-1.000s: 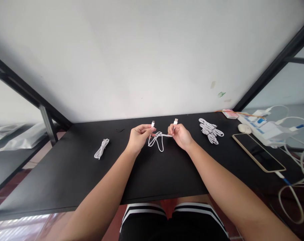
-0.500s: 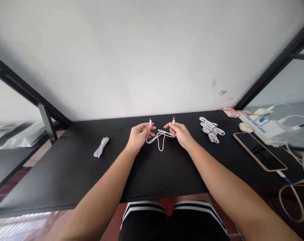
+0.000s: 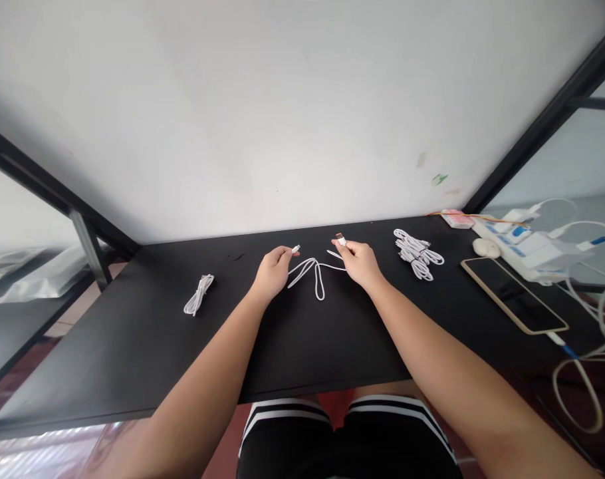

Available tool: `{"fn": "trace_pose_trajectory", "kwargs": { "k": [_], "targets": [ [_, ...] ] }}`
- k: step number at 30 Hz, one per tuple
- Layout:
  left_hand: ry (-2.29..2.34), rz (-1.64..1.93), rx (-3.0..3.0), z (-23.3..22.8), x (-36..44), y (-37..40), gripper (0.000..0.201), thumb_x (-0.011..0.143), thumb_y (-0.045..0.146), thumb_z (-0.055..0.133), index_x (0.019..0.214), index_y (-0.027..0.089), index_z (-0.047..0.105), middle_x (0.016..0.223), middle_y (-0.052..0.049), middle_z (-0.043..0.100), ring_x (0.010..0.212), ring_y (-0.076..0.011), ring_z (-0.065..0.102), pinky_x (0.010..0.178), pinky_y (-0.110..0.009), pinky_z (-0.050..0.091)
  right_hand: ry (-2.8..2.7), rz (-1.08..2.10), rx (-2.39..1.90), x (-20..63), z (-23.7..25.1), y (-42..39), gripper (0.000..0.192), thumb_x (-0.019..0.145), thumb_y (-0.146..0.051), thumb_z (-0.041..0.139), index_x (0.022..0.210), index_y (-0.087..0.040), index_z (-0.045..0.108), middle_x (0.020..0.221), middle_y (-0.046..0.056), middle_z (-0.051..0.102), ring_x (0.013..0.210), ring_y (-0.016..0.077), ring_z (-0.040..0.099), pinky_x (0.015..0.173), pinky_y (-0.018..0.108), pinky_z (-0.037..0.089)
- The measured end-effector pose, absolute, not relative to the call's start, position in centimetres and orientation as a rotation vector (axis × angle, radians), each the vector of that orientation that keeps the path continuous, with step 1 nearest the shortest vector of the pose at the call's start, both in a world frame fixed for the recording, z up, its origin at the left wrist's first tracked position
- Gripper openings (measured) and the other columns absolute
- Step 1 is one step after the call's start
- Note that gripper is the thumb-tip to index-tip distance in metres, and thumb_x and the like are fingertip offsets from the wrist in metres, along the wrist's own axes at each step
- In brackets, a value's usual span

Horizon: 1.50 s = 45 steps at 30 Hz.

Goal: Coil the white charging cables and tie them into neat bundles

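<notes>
Nearest the camera, both forearms extend forward over the black worktop [image 3: 133, 346]. The left hand [image 3: 270, 273] rests low over the worktop surface, its fingers pinched closed on one connector end of a white cable [image 3: 316, 276]. The right hand [image 3: 358, 261] sits just beside it to the right, its fingers closed on the other connector end, which points away from the person. Between the two hands the cable hangs slack and lies on the worktop in a loose loop that runs toward the person.

To the left, well apart from the left hand, one coiled white cable bundle [image 3: 199, 295] lies on the worktop. To the right of the right hand, near the back edge, lies a pile of coiled white cables [image 3: 418, 253].

Further right, a phone [image 3: 512, 295] lies flat, screen up, with a cable plugged into its near end. Behind it are a small white oval object [image 3: 485, 247] and a white power strip [image 3: 526, 246] carrying several plugged leads. A plain white wall [image 3: 282, 113] stands behind the worktop.
</notes>
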<state>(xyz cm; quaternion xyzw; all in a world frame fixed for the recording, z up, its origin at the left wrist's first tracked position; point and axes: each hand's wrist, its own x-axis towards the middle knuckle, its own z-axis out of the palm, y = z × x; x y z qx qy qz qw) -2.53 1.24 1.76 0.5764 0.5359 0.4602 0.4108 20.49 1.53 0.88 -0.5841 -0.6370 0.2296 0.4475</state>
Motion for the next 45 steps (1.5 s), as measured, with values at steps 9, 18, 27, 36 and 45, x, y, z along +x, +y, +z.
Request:
{"fn": "trace_pose_trajectory", "kwargs": {
  "k": [9, 18, 27, 36, 45],
  "targets": [
    [1.451, 0.829, 1.827, 2.1, -3.8, 0.6, 0.036, 0.055, 0.051, 0.087, 0.07, 0.023, 0.072, 0.06, 0.0, 0.061, 0.053, -0.0158, 0.05, 0.051, -0.027, 0.03, -1.502, 0.43, -1.566, 22.0, 0.5, 2.4, 0.037, 0.092, -0.042, 0.054, 0.065, -0.021, 0.065, 0.062, 0.006, 0.063, 0.063, 0.0198, 0.058, 0.062, 0.03, 0.04],
    [1.384, 1.399, 1.267, 1.3, -4.9, 2.8, 0.048, 0.08, 0.057, 0.066, 0.058, 0.018, 0.052, 0.076, -0.007, 0.066, 0.071, -0.0172, 0.063, 0.061, -0.027, 0.048, -1.108, 0.825, -1.532, 23.3, 0.4, 3.5, 0.033, 0.096, -0.041, 0.051, 0.116, -0.02, 0.067, 0.096, 0.01, 0.076, 0.054, 0.0119, 0.062, 0.049, 0.024, 0.044],
    [0.935, 1.569, 0.519, 3.4, -6.5, 3.0, 0.043, 0.096, 0.047, 0.047, 0.065, 0.018, 0.044, 0.108, -0.016, 0.072, 0.101, -0.0289, 0.072, 0.085, -0.045, 0.058, -0.736, 0.922, -1.354, 24.4, 0.1, 4.4, 0.023, 0.09, -0.039, 0.056, 0.098, -0.02, 0.067, 0.065, -0.002, 0.057, 0.047, 0.0081, 0.044, 0.043, 0.021, 0.035],
    [0.679, 1.669, 0.152, 4.8, -9.7, 3.6, 0.041, 0.106, 0.027, 0.023, 0.08, 0.018, 0.052, 0.073, -0.004, 0.065, 0.053, -0.0069, 0.061, 0.044, -0.014, 0.044, -0.524, 0.977, -1.276, 24.3, 1.6, 3.9, 0.021, 0.103, -0.032, 0.033, 0.108, -0.024, 0.051, 0.087, 0.006, 0.072, 0.058, 0.0153, 0.068, 0.055, 0.031, 0.057],
    [0.582, 1.683, 0.168, 5.0, -11.6, 3.0, 0.04, 0.104, 0.027, 0.02, 0.068, 0.02, 0.037, 0.05, 0.004, 0.041, 0.032, -0.0055, 0.03, 0.033, -0.02, 0.023, -0.604, 1.094, -1.324, 24.7, 1.3, 3.7, 0.02, 0.102, -0.033, 0.038, 0.104, -0.023, 0.056, 0.047, -0.008, 0.041, 0.033, 0.0067, 0.026, 0.033, 0.018, 0.019]
  ]
}}
